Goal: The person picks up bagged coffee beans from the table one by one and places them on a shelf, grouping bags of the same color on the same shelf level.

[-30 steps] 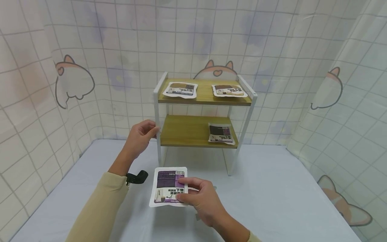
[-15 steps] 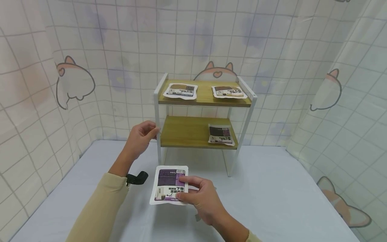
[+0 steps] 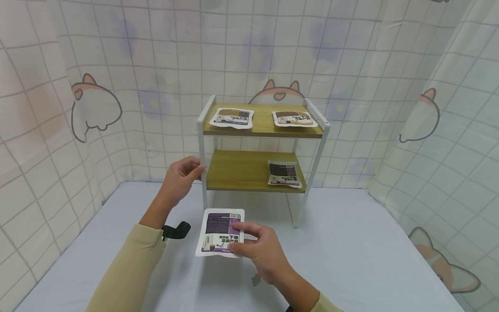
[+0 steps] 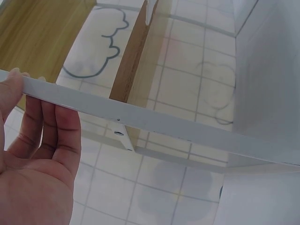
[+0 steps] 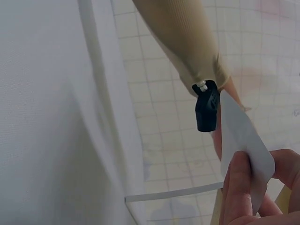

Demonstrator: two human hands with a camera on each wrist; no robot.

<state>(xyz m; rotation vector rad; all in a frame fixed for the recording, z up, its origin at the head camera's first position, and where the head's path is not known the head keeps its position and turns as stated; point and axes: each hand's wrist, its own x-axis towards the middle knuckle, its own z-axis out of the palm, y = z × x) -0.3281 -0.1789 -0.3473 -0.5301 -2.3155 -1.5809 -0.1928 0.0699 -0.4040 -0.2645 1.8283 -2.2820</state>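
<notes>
My left hand (image 3: 180, 177) grips the front left upright of a small two-tier shelf rack (image 3: 263, 184). In the left wrist view, thumb and fingers lie on opposite sides of that white upright (image 4: 154, 123). My right hand (image 3: 265, 251) pinches the right edge of a flat purple-and-white packet (image 3: 218, 238), held tilted in the air in front of the rack. The right wrist view shows the packet's plain pale back (image 5: 243, 133) between thumb and fingers. A similar purple packet (image 3: 284, 174) lies on the lower shelf at right.
Two packets with brown and yellow print lie on the upper shelf: a left one (image 3: 232, 118) and a right one (image 3: 294, 118). The rack stands on a table with a pale cloth (image 3: 351, 251). A grid-patterned curtain (image 3: 163, 52) surrounds the table.
My right hand has raised the packet slightly toward the rack and a little to the right. The left hand keeps its grip on the upright.
</notes>
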